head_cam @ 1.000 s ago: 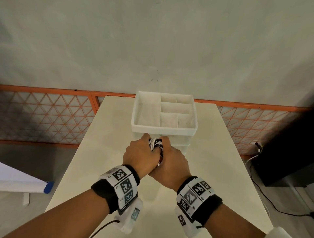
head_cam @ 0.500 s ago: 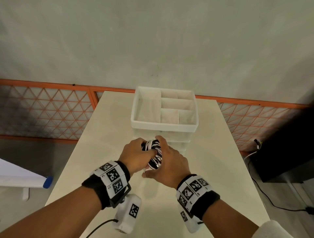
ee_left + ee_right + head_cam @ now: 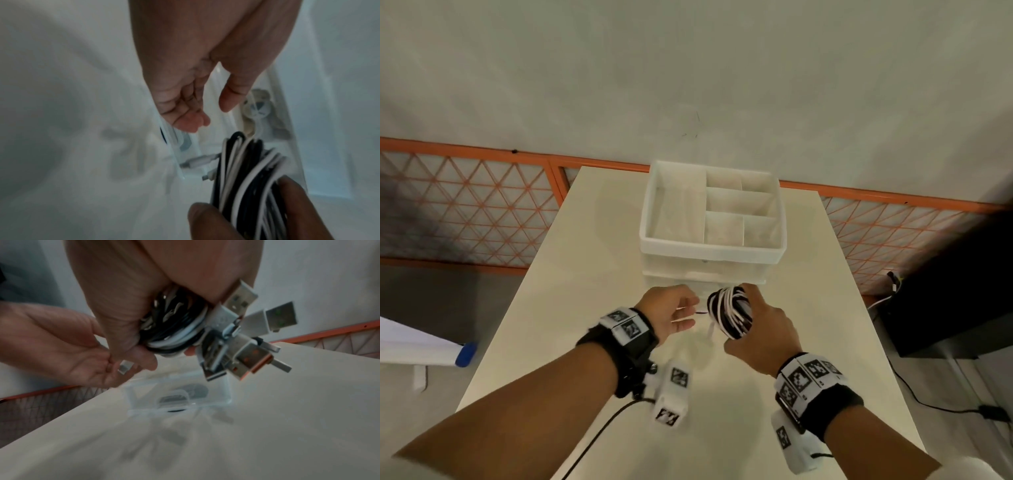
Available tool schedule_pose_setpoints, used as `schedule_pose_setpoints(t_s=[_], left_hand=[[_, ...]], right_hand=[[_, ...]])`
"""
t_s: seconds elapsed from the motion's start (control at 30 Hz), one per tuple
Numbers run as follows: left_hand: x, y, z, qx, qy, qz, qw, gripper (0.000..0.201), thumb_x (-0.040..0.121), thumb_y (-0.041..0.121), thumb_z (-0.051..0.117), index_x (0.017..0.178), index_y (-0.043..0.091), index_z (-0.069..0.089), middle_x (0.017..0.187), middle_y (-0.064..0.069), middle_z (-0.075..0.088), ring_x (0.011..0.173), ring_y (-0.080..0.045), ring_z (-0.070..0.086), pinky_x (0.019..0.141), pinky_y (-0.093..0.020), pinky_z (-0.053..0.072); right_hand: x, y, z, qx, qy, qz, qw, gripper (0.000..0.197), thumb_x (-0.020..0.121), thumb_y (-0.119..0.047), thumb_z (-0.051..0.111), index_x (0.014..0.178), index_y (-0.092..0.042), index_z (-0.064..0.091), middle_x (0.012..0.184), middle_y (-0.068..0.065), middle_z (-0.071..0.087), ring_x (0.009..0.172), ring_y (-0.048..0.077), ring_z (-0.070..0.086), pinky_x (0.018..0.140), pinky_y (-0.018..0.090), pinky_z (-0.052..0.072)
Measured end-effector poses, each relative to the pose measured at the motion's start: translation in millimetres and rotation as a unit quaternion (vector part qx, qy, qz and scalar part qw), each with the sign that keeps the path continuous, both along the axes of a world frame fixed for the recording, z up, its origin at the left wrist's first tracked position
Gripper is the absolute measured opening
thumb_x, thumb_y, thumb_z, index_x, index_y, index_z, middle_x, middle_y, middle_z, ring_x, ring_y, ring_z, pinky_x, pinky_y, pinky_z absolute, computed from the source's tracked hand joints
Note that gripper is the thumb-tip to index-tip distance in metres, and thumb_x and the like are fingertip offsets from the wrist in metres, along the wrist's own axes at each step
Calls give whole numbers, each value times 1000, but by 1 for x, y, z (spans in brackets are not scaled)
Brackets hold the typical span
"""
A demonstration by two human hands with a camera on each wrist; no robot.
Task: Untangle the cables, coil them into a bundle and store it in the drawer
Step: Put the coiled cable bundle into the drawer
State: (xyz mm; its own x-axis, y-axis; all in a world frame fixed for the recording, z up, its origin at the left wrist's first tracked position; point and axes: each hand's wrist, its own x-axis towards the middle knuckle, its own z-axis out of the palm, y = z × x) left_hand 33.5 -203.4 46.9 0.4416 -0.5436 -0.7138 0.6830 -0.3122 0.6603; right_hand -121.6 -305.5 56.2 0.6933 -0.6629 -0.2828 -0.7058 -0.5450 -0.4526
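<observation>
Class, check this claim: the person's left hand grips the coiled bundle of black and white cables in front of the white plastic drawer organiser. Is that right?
One detail is wrong: the right hand grips the coiled bundle of black and white cables, not the left hand, whose fingers are relaxed. The head view shows this. The bundle is indeed in front of the white plastic drawer organiser.

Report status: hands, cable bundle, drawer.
Right hand grips the coiled black-and-white cable bundle. Left hand open beside it, holding nothing. Bundle above the table, just in front of the white plastic drawer organizer. Not stored yet.
</observation>
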Motion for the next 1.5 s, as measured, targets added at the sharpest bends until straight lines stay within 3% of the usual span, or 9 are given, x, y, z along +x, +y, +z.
schedule_pose_setpoints(t_s=[0.2, 0.43, 0.57, 0.7, 0.8, 0.93, 1.13, 1.3, 1.5], left_hand=[[-4, -27, -20, -61, 142, 88, 984, 8, 83, 13, 67, 78, 13, 61, 70, -1, 64, 63, -14, 58, 62, -29, 47], [-39, 27, -26, -13, 111, -19, 994, 7, 83, 15, 67, 77, 17, 63, 68, 0, 64, 66, -16, 59, 66, -32, 42], [-36, 42, 6, 28, -128, -182, 975, 7, 87, 15, 67, 91, 9, 67, 74, -1, 67, 62, -12, 62, 51, -21, 44], [-12, 41, 19, 103, -506, -238, 823, 20, 86, 24, 68, 105, 21, 67, 98, 5, 68, 88, -15, 63, 73, -23, 50], [-6, 46, 5, 183, -593, -360, 696, 42, 91, 25, 58, 132, 23, 57, 129, 2, 58, 120, -23, 46, 94, -33, 45], [-11, 55, -4, 217, -661, -398, 598, 38, 93, 15, 47, 125, 29, 61, 125, 5, 64, 115, -22, 51, 86, -30, 35], [-18, 76, -2, 172, -631, -440, 616, 29, 96, 27, 51, 122, 26, 63, 125, 6, 63, 115, -20, 56, 93, -33, 41], [-7, 72, 9, 73, -639, -268, 717, 25, 85, 18, 67, 108, 19, 59, 104, 2, 55, 96, -22, 60, 77, -30, 46], [-7, 61, -4, -2, -664, -293, 688, 43, 90, 13, 64, 132, 21, 62, 141, 5, 52, 116, -21, 49, 100, -26, 38]], right_hand=[[-6, -7, 7, 7, -31, -11, 999, 90, 60, -31, 77, 135, -43, 28, 98, -5, 64, 84, 25, 66, 76, 39, 60], [-17, -5, 11, 40, -54, 6, 998, 89, 56, -33, 77, 130, -47, 29, 101, -4, 65, 87, 25, 66, 79, 42, 60], [-12, -10, 22, 38, -53, 30, 997, 91, 54, -37, 77, 130, -47, 30, 105, -3, 66, 89, 25, 67, 78, 43, 61], [3, -10, 34, 26, -60, 68, 995, 89, 54, -36, 78, 129, -47, 32, 104, -4, 67, 87, 26, 67, 75, 44, 62], [17, -9, 39, 13, -55, 93, 994, 93, 54, -36, 79, 133, -46, 30, 106, -4, 67, 88, 27, 68, 75, 44, 62], [32, -8, 40, -19, -23, 133, 991, 97, 56, -36, 81, 136, -46, 28, 111, -1, 66, 93, 29, 66, 80, 45, 60], [50, -8, 32, -40, 21, 191, 981, 96, 56, -33, 80, 135, -49, 29, 111, 0, 68, 95, 30, 66, 82, 45, 59], [65, -2, 17, -56, 97, 235, 966, 97, 61, -30, 83, 141, -45, 29, 114, 0, 67, 99, 30, 65, 84, 41, 58], [79, 4, 9, -21, 103, 271, 957, 86, 63, -19, 84, 137, -34, 42, 104, -9, 60, 98, 24, 65, 81, 35, 55]])
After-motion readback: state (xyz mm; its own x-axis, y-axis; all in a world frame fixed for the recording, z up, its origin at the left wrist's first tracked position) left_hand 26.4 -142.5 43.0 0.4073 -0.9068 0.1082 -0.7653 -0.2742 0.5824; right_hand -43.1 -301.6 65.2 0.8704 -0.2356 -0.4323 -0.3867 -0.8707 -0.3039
